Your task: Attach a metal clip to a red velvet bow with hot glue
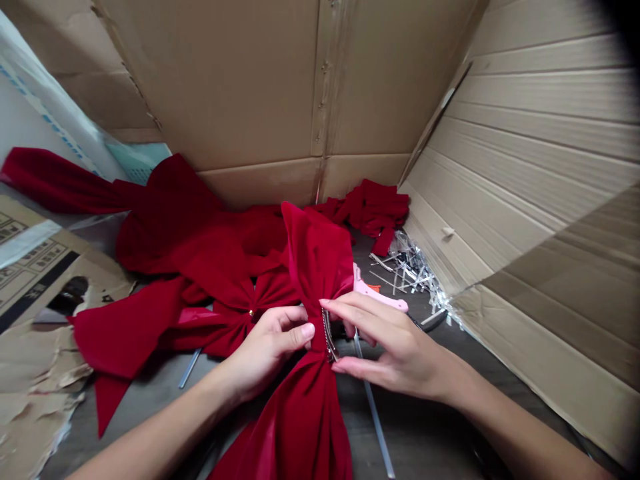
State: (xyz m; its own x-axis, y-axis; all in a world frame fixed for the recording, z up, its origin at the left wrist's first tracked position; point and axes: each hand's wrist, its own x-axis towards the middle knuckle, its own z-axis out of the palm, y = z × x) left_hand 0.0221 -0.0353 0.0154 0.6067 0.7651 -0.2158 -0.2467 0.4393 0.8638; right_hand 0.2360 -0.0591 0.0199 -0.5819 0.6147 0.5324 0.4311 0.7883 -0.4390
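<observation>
The right hand [395, 337] grasped a metal clip [328, 335] by its two ends, the index fingertip at the top and the thumb at the bottom. The clip stood nearly upright against the gathered middle of a red bow [323, 257]. The left hand [274, 343] pinched that same middle from the other side, its thumb lying on the cloth and its fingers bent behind. One loop of the bow rose above the hands, and the rest spread downward toward the person.

Just behind the right hand lay a pink tool [383, 295], perhaps a glue gun, mostly hidden by the fingers. A clear stick [376, 417] ran under the right hand along the dark table [420, 433], and a shorter stick [190, 369] lay to the left, near another red bow [210, 327] with a small gold-coloured dot at its centre. More red cloth [175, 220] heaped up beyond it. Farther off, a pile of red strips [373, 207] lay near silvery pieces [417, 267], beneath tall cardboard walls [250, 80].
</observation>
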